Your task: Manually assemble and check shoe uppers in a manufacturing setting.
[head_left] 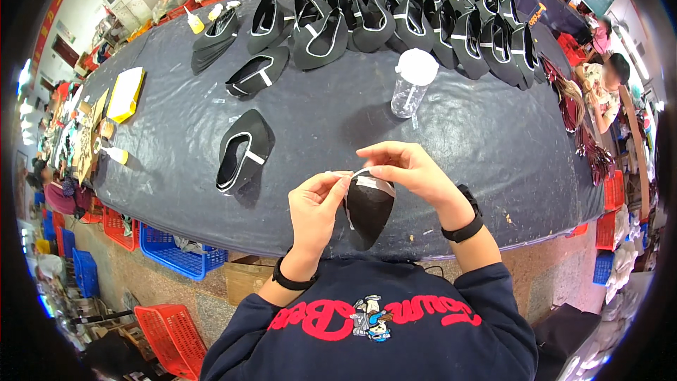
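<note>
Near the table's front edge, a black shoe upper (369, 215) is held with its pointed end toward me. Pale tape runs along its top rim, and a narrow white strip (361, 171) spans the gap between my fingertips. My left hand (314, 206) pinches the rim and strip at the upper's left corner, thumb against forefinger. On the right side, my right hand (417, 173) is closed on the upper's taped edge, its thumb on the rim and its fingers curled above. The fingertips partly hide the strip's ends.
Another white-edged black upper (245, 152) lies left of my hands. Many similar uppers (374, 17) line the table's far side. Beyond my right hand stands a clear cup with a white lid (415, 85). Small glue bottles (115, 154) and a yellow-and-white packet (127, 95) lie left.
</note>
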`<state>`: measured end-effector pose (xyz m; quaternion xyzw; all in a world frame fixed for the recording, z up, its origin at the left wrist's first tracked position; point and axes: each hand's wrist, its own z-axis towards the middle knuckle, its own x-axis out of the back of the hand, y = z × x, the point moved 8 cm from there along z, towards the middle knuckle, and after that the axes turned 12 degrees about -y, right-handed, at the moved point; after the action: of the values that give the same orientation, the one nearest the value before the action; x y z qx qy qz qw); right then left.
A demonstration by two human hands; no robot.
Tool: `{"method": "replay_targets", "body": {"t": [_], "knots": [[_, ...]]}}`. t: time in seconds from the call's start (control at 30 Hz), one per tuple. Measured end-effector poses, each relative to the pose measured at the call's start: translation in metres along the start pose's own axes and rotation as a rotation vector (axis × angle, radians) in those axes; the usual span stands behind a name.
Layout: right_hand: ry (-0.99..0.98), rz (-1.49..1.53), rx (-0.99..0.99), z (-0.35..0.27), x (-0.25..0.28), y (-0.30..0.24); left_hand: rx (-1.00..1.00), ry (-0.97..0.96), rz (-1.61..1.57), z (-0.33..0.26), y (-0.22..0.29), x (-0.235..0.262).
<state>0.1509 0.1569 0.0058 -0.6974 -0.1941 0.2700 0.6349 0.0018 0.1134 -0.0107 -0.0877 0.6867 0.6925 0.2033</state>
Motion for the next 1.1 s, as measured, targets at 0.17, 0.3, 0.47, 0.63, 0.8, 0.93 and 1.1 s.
{"method": "replay_targets", "body": {"t": [0.17,0.3,0.47,0.63,0.8,0.93,1.1], "knots": [[0.012,-0.393,-0.037,0.002,0.001,-0.004,0.010,-0.012,-0.008,0.000,-0.001,0.001],[0.091,-0.681,0.179,-0.004,-0.012,-0.034,0.033,0.032,0.085,0.003,-0.003,0.007],[0.316,-1.011,0.519,-0.027,-0.045,-0.063,0.018,0.073,0.077,0.008,-0.004,0.009],[0.362,-1.238,0.663,-0.037,-0.075,-0.055,-0.005,0.128,-0.039,0.015,-0.006,0.003],[0.380,-1.399,0.651,-0.039,-0.080,-0.049,0.010,0.125,-0.009,0.018,-0.011,0.002],[0.367,-1.447,0.631,-0.040,-0.082,-0.049,0.003,0.128,0.042,0.018,-0.009,-0.001],[0.338,-1.567,0.586,-0.037,-0.089,-0.049,0.008,0.145,0.065,0.020,-0.006,0.001]]}}
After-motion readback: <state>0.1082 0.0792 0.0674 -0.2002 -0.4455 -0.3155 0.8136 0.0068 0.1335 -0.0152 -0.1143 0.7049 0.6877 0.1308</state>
